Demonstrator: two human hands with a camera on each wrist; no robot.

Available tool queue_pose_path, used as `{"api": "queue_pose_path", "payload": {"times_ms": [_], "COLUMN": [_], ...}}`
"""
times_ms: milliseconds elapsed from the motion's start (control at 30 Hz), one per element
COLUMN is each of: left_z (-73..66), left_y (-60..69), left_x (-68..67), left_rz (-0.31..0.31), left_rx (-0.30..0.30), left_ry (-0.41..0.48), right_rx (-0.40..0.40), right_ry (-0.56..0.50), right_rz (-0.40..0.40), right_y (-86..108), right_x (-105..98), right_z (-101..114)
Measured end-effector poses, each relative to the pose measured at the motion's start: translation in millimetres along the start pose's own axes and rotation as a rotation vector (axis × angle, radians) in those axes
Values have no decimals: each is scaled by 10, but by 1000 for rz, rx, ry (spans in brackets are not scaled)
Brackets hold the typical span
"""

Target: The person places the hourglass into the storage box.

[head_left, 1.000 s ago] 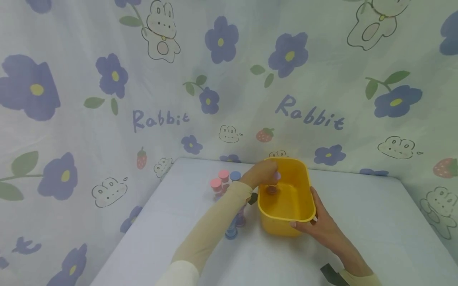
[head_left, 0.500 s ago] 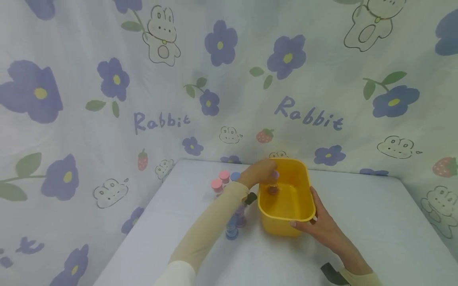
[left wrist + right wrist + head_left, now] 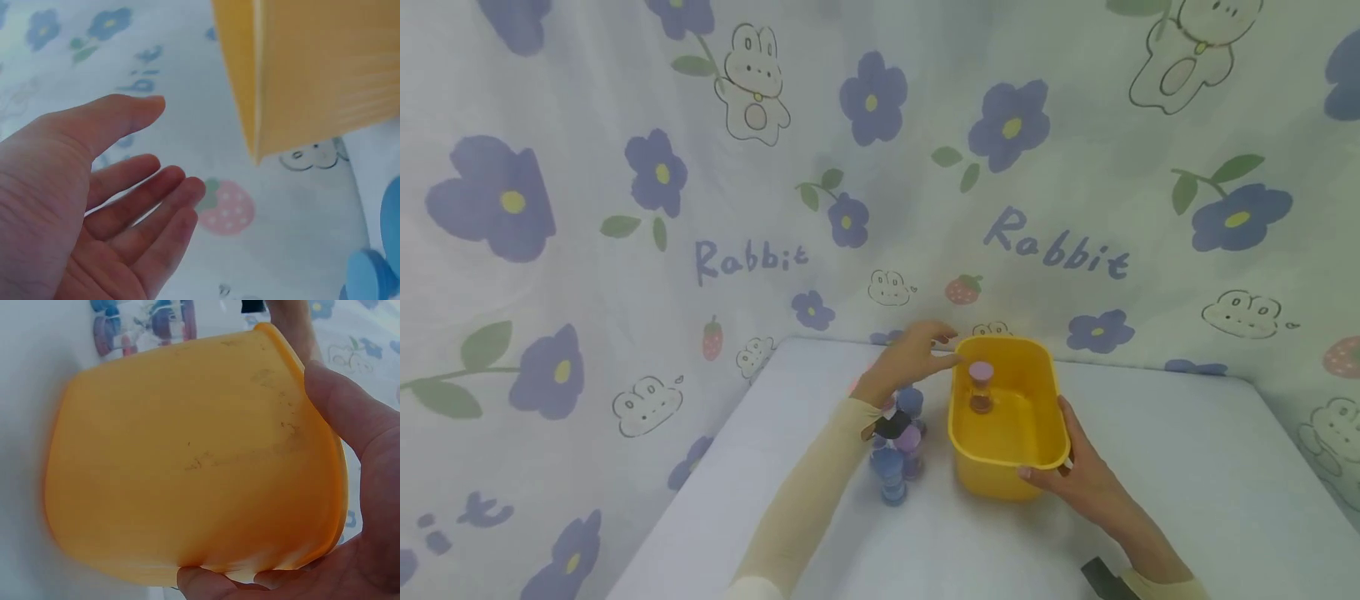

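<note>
The yellow bin [image 3: 1000, 479] stands on the table, also filling much of the right wrist view [image 3: 187, 456]. Inside it, at the back left, a small hourglass-shaped piece with a purple top [image 3: 981, 372] is upright. My left hand [image 3: 913, 358] hovers just left of the bin's rim, empty, its fingers spread and slightly bent; the left wrist view shows the same empty hand [image 3: 119, 187]. With thumb and fingers, my right hand [image 3: 1086, 475] grips the bin's near right corner. Several similar pieces with blue [image 3: 889, 462], purple [image 3: 907, 439] and pink tops stand left of the bin, partly behind the left forearm.
A white-covered table [image 3: 1180, 467] extends right and left of the bin. Behind it hangs a light curtain [image 3: 820, 100] printed with blue flowers, rabbits and strawberries.
My left hand has let go of the purple-topped piece and moved out of the bin to the left. The piece now stands in the bin. My right hand keeps its grip.
</note>
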State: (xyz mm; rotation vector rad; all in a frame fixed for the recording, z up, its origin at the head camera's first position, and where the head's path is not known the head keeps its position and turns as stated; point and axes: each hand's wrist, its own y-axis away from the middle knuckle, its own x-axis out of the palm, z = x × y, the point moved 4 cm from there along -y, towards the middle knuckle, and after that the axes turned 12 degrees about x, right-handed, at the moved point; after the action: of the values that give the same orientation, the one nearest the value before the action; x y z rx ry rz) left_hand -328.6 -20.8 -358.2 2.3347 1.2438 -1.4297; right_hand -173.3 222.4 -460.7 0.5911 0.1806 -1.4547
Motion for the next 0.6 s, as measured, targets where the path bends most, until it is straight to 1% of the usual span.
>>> {"api": "queue_pose_path", "payload": {"times_ms": [67,133,233,300,433,600], "left_z": [26,72,156,223,390,645], "left_y": [101,196,344,444,640,880], "left_x": [-85,-166,-298,-378,-498,-541], "left_rz": [-55,-107,-175,-215,-283,-361], "left_rx": [7,31,55,62,37,-33], "left_ry": [21,29,45,56,92,131], "right_rx": [7,15,18,18,21,21], "right_ry": [-5,-4,-3,0,3,-4], "right_rz": [5,6,4,0,-8,-6], "right_y": [2,4,8,9,14,23], "right_x": [11,20,26,25,17,6], "right_z": [-6,-6,2,8,19,26]}}
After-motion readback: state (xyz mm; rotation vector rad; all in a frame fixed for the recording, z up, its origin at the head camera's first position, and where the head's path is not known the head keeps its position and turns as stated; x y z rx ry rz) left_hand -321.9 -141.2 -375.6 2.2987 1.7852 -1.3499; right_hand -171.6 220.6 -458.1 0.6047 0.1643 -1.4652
